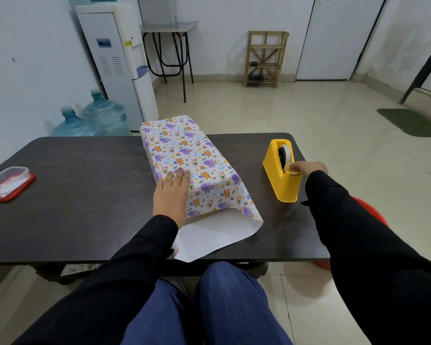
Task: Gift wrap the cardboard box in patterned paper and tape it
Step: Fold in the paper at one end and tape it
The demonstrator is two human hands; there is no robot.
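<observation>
- Dark and matte, the table [85, 195] runs across in front of my knees, on a pale tiled floor [309, 115].
- Patterned paper [184, 150] printed with purple elephants, orange bears and rainbows lies at the table's middle, folded into a long block that points away from me. The cardboard box is wholly hidden under it.
- At the near end the paper hangs past the block as an open flap, with its white underside [217, 235] spread on the table and reaching the near edge.
- My left hand [172, 192] lies flat on the near left part of the wrapped top, fingers straight and together, pressing the paper down.
- My right hand [307, 168] is at the near end of the yellow tape dispenser [281, 180], which stands right of the wrapped block, apart from it.
- That hand's fingertips are curled and pinch the tape [285, 154] by the cutter.
- A clear plastic container [8, 183] with a red lid sits at the table's far left edge.
- Beyond the table stand a white water cooler [117, 63], two blue water bottles [105, 115] beside it and a wooden rack [265, 58] against the back wall.
</observation>
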